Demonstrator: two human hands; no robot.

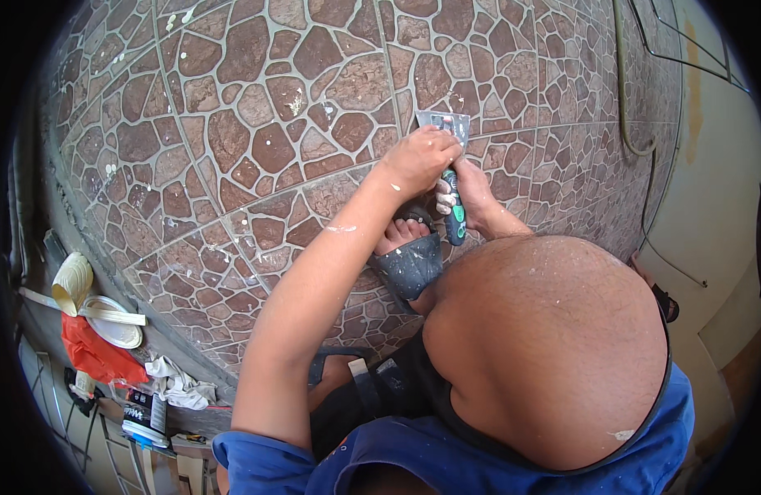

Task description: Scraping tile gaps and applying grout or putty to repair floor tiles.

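Observation:
A scraper [455, 221] with a wide metal blade and a black-and-green handle is held over the tiled floor, the blade pointing away from me. My right hand [473, 191] wraps around its handle, with pale smears on the fingers. My left hand [422, 161] is closed over the base of the blade, fingers bent against it and partly hiding the metal. Whether the blade edge touches the tiles I cannot tell. Just below the hands is my foot in a dark, speckled sandal [407, 268].
Stone-patterned brown tiles [224, 140] spotted with white splashes spread ahead. Along the left edge lie a cream container [72, 283], a white lid [115, 332], a red bag [100, 353] and a white rag [178, 384]. A hose [621, 91] runs at the right.

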